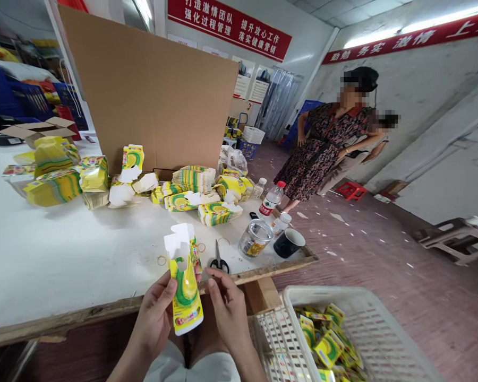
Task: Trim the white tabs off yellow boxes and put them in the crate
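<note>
My left hand [157,310] grips a yellow and green printed carton [186,289] by its left side, above my lap at the table's front edge. White flaps stick up from the carton's top end, and part of a second printed side shows behind it. Just to the right of the carton is my right hand [228,307], its fingers bent but apart, with nothing visible in it. Beyond that hand, black-handled scissors [219,261] lie on the white table [83,254]. Flat bundles of similar cartons [193,179] are piled farther back.
A white plastic basket [342,292] with several finished-looking cartons stands low at right. On the table's right end are a clear jar [256,239], a dark mug [289,244] and a red-capped bottle [271,200]. A cardboard panel [151,95] rises behind the piles. Two people stand beyond.
</note>
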The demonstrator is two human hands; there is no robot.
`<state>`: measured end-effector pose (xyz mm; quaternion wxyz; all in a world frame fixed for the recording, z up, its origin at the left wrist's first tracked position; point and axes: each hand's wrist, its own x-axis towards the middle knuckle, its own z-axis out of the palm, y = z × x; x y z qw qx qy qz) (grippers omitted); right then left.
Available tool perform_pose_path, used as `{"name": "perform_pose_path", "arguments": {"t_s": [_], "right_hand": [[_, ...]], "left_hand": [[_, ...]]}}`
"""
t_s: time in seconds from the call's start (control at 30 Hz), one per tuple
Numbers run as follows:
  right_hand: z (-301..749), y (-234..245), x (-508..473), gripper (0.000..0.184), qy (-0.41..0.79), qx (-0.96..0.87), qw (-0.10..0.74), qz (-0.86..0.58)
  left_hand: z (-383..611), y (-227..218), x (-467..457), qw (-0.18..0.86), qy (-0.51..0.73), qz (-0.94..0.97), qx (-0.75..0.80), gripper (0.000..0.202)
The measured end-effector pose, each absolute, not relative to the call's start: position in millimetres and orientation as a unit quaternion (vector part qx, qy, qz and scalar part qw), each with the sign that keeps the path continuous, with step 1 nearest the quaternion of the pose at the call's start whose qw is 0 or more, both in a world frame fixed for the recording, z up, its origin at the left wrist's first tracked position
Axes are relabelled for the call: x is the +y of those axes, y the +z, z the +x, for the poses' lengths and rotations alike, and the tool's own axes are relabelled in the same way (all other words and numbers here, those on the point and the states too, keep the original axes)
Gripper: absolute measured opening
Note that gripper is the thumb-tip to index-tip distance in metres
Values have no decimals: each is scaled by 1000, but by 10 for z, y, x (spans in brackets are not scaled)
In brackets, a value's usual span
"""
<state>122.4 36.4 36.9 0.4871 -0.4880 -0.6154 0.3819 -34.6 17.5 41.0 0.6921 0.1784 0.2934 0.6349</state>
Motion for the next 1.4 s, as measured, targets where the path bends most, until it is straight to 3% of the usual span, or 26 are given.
{"name": "perform_pose_path", "arguments": {"t_s": [0.3, 0.5, 0.6, 0.83, 1.0, 1.17, 1.4], "right_hand": [[1111, 289, 603, 33, 276, -708, 382, -525], [1090, 456, 422, 24, 353, -647, 452, -502], [1074, 508, 274, 29, 412, -611, 482, -474], [1183, 386, 160, 20, 387, -582, 500, -511], [1225, 421, 167, 16, 399, -577, 506, -502], [1339, 473, 133, 39, 405, -599, 520, -454], [1497, 591, 73, 40, 492, -592, 487, -412]], "left_hand": [[-371, 400, 156, 613, 676, 182, 366, 45], [-335, 366, 124, 625, 646, 205, 387, 49], [-275, 383, 102, 615, 639, 240, 395, 47], [-174, 361, 96, 580, 591, 335, 450, 44], [-184, 307, 89, 567, 582, 363, 456, 68], [-236, 354, 38, 586, 558, 395, 434, 72], [-303, 461, -17, 670, 510, 392, 369, 64]]}}
